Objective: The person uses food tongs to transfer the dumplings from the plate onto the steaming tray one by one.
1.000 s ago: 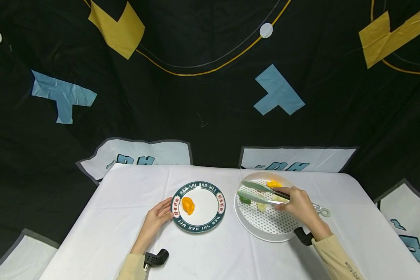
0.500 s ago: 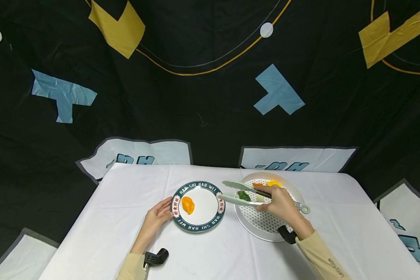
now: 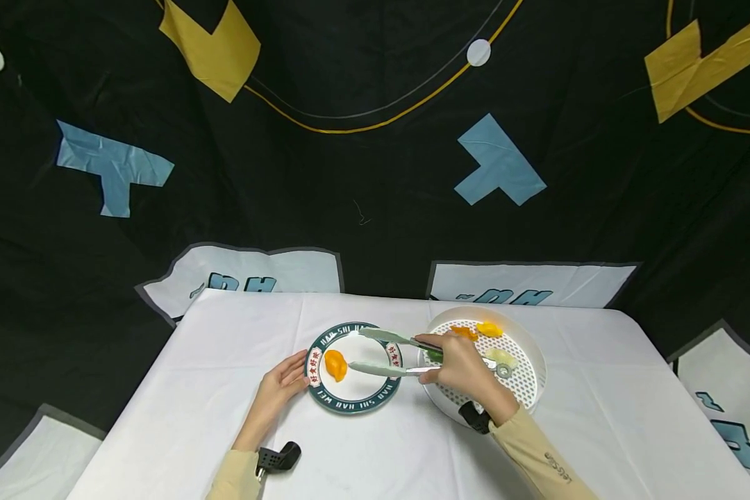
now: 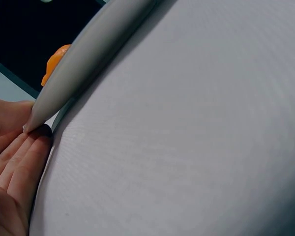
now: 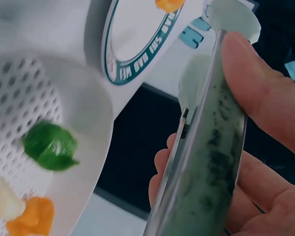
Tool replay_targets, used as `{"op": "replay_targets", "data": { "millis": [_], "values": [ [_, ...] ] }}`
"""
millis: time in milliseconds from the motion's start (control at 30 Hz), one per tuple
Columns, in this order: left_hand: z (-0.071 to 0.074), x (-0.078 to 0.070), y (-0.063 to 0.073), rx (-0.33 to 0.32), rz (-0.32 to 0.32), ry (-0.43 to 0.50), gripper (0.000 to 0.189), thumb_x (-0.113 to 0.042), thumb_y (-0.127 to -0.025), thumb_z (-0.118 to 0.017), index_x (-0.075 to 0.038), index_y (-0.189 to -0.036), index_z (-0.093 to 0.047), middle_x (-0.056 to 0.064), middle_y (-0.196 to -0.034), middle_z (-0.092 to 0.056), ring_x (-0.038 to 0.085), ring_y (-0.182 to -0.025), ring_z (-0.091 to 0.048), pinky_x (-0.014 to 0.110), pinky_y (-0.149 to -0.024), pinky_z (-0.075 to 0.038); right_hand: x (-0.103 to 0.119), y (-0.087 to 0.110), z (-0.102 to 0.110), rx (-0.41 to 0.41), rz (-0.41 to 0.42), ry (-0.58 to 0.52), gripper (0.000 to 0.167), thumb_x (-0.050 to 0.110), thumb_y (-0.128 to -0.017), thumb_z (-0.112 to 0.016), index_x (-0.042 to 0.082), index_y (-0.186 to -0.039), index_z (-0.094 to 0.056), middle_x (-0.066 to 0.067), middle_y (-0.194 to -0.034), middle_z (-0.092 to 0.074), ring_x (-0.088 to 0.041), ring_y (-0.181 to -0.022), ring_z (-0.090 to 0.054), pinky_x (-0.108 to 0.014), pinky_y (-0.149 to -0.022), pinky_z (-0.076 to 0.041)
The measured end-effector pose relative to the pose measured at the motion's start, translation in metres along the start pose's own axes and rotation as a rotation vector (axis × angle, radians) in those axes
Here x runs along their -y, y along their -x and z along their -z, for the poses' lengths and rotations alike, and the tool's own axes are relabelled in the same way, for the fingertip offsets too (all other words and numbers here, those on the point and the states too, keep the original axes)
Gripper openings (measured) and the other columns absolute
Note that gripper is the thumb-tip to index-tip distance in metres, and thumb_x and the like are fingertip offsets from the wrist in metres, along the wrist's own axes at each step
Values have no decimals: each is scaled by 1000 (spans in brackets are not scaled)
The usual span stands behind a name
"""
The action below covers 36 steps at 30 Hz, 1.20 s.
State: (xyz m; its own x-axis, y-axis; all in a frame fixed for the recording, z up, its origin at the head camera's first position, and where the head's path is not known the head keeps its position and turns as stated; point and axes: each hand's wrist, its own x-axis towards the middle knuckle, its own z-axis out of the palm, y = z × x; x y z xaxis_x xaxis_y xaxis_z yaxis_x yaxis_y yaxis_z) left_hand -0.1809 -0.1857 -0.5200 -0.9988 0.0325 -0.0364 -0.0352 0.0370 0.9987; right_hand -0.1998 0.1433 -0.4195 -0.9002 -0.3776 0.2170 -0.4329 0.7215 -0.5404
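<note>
My left hand (image 3: 280, 383) pinches the left rim of a white plate with a green lettered border (image 3: 353, 405); in the left wrist view its thumb lies over the rim and its fingers under it. An orange pepper (image 3: 335, 366) lies on the plate's left part. My right hand (image 3: 465, 368) grips kitchen tongs with pale green tips (image 3: 378, 369). The tongs' arms are spread, with nothing between the tips. They reach over the plate, the nearer tip close to the orange pepper's right side.
A round white perforated basket (image 3: 539, 378) stands to the right, partly under my right arm. In it lie a yellow pepper (image 3: 490, 329), an orange one (image 3: 464, 332), a pale one (image 3: 501, 357) and a green pepper (image 5: 51, 146). A white cloth covers the table (image 3: 181, 389).
My right hand has moved left with the tongs, from over the basket to over the plate. The left hand, plate and orange pepper on it have stayed in place.
</note>
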Motion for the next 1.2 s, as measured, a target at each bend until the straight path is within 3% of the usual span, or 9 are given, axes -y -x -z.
{"op": "replay_targets", "data": {
  "millis": [533, 1200],
  "values": [
    [1, 2, 0, 5, -16, 26, 55, 10, -87, -58, 8, -139, -41, 27, -139, -45, 37, -126, -46, 19, -92, -48, 16, -12, -28, 121, 67, 17, 70, 14, -57, -89, 2, -121, -65, -13, -110, -68, -24, -86, -57, -39, -79, -52],
    [1, 0, 2, 10, -11, 18, 56, 8, -88, -58, 6, -140, -40, 25, -141, -43, 35, -126, -46, 18, -94, -45, 21, -16, -51, 105, 34, 83, 67, 17, -56, -90, 2, -117, -67, -13, -99, -68, -17, -76, -53, -30, -66, -50]
  ]
}}
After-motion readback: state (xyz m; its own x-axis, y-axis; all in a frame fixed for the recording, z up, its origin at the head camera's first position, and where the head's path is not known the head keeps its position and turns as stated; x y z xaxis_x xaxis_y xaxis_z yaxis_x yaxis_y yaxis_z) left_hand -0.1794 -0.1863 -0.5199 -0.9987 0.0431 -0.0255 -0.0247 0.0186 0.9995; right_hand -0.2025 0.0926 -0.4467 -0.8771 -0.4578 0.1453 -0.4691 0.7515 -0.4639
